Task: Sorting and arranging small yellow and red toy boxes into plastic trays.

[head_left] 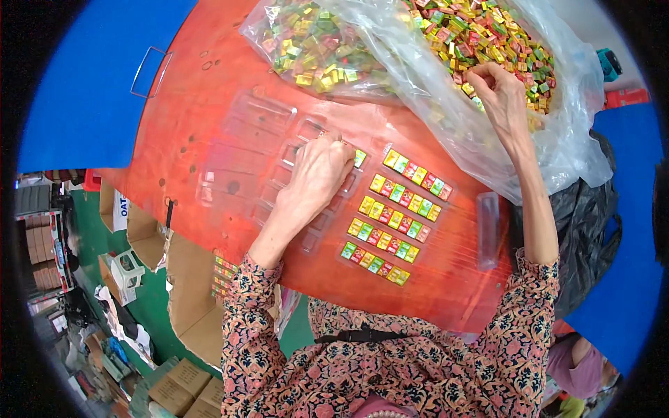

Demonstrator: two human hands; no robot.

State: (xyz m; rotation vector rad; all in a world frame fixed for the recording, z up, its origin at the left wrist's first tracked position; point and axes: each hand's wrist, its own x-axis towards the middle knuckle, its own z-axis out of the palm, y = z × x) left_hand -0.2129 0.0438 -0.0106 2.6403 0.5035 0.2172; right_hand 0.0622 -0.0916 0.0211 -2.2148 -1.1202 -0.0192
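Note:
My left hand [319, 173] is closed, fingertips down, over a clear plastic tray [311, 239] with long compartments. A yellow-green small wrapped piece [359, 158] shows just beside its knuckles; whatever the fingers hold is hidden. To the right of that hand lie several neat rows of small wrapped pieces [394, 219] in red, yellow and green. My right hand [503, 97] is bent with thumb and fingers pinched together, above a heap of loose wrapped pieces [481, 35] in an open clear plastic bag [446, 118]. I cannot make out what is in its pinch.
More clear trays [240, 150] lie left on the red table [178, 188]. An oblong clear container [487, 230] stands near the right edge, beside a black plastic bag [575, 237]. An open cardboard box [191, 296] is below the table's left edge.

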